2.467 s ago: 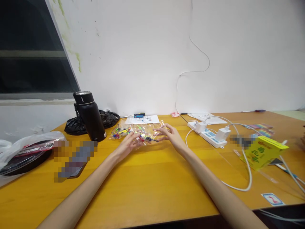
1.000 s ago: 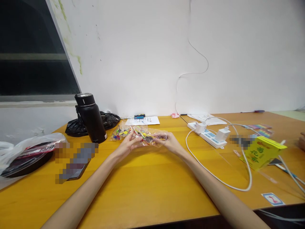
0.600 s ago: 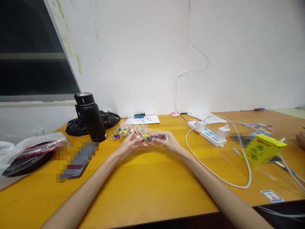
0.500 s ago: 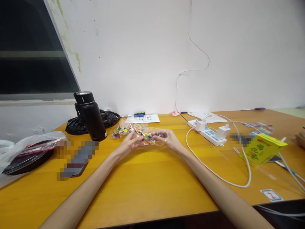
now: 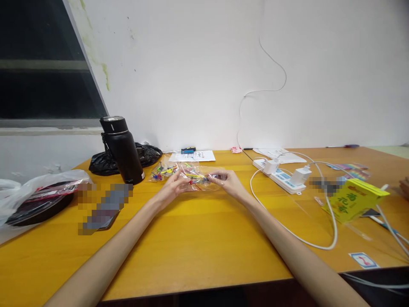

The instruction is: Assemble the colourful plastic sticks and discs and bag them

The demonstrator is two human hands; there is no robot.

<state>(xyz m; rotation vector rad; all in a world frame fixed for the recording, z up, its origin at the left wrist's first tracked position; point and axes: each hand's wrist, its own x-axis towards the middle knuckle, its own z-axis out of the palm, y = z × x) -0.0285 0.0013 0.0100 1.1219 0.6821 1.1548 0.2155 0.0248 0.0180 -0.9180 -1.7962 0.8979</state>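
Between my hands is a clear plastic bag [image 5: 200, 182] with small coloured pieces inside, red and yellow among them. My left hand [image 5: 177, 186] grips its left side, thumb on top. At the bag's right end the fingers of my right hand [image 5: 225, 180] are closed on the plastic. Just behind my left hand, a second clear bag of colourful small parts [image 5: 162, 171] lies on the table; the two bags overlap in view, so their border is hard to make out.
Left stand a black bottle [image 5: 123, 153], a blurred-out phone [image 5: 108, 211] and a bagged black container [image 5: 41, 204]. Behind lie a screwdriver [image 5: 188, 150] and paper [image 5: 204, 156]. Right are a power strip [image 5: 284, 181], looping white cables, a yellow box [image 5: 354, 199] and another person's hand [image 5: 405, 186].
My hands stay on the bag, and the pieces in it have shifted a little, with more yellow showing. The whole view has moved slightly.
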